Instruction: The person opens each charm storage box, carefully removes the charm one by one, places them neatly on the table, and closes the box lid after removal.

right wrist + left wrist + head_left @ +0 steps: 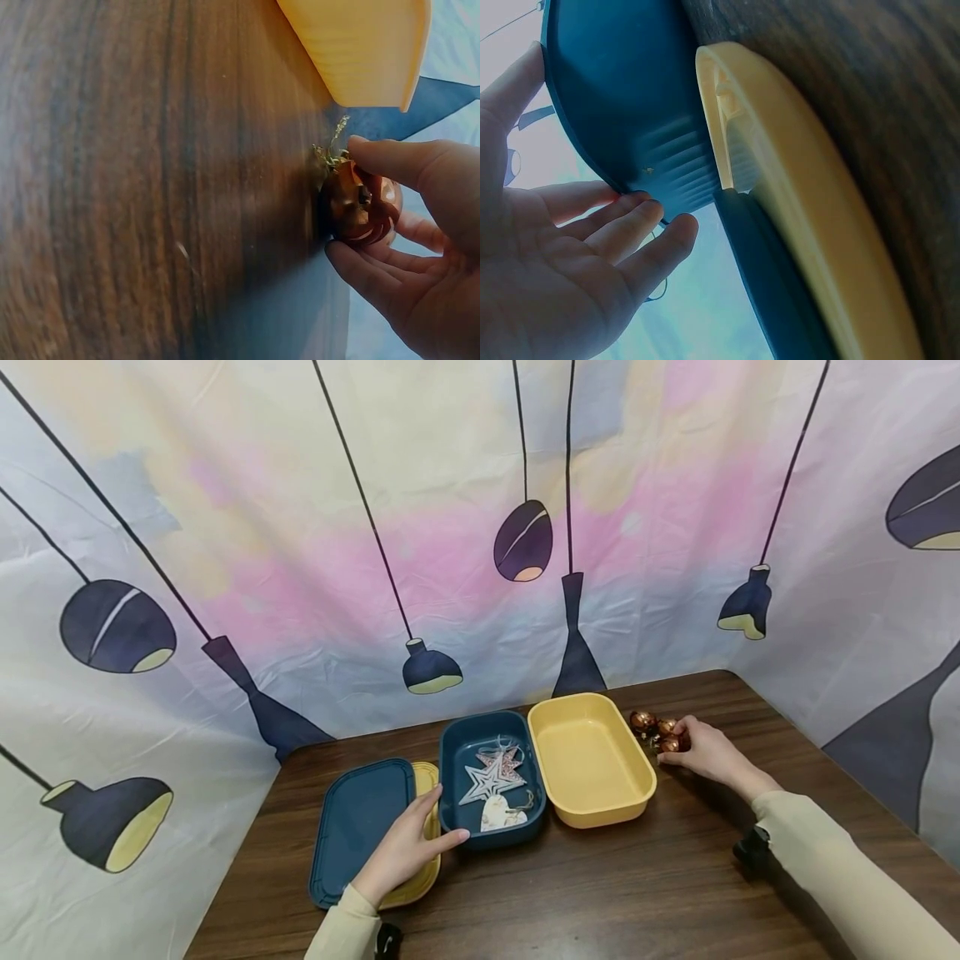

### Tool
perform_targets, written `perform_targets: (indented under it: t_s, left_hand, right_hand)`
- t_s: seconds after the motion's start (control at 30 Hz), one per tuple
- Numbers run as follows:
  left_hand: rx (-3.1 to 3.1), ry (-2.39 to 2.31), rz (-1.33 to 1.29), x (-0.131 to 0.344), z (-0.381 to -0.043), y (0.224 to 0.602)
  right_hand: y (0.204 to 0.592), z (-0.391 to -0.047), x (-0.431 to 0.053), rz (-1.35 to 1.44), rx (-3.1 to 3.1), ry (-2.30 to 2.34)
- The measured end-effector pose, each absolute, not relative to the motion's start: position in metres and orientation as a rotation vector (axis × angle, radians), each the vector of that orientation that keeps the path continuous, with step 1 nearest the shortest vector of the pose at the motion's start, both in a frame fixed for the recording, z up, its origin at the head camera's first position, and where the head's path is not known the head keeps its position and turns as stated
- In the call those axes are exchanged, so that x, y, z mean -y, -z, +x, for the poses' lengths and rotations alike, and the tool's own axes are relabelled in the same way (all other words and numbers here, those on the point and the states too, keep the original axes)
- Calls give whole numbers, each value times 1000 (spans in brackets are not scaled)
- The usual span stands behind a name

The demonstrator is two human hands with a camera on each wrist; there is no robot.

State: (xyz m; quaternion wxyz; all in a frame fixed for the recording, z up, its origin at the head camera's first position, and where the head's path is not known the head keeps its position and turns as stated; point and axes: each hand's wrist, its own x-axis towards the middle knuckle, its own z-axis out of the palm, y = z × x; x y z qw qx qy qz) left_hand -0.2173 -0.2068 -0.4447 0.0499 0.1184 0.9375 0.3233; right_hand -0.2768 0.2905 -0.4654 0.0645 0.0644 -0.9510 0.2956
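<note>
My left hand (pixel 405 852) rests its fingertips at the left front corner of a blue box (pixel 491 837). Its fingers are loosely extended against the box's outer wall, as the left wrist view shows. Inside the box lie a white star ornament (pixel 489 777), a patterned star (pixel 512 762) partly beneath it, and a white heart ornament (pixel 497 815). On the right, my right hand (pixel 712 753) pinches a shiny copper Christmas bauble (pixel 352 199) between thumb and fingers, low at the tabletop. More copper baubles (pixel 643 720) sit just beyond the fingertips, beside a yellow box (pixel 592 768) with nothing in it.
Left of the blue box, a blue lid (pixel 360 827) lies partly over a yellow lid (pixel 420 885). The two boxes stand side by side on the dark wooden table (pixel 600 893). A curtain printed with lamps (pixel 465 568) hangs behind the table's back edge.
</note>
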Motion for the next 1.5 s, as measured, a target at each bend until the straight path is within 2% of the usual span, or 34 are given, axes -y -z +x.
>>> perform_targets:
  t_s: [0.97,1.5]
  left_hand:
    - [-2850,-994,367,208,-216,447]
    - [-2858,-998,384,206,-217,445]
  right_hand:
    - [459,-269,-300,242,2963,-989]
    - [424,-262,-296,254,2871,-980]
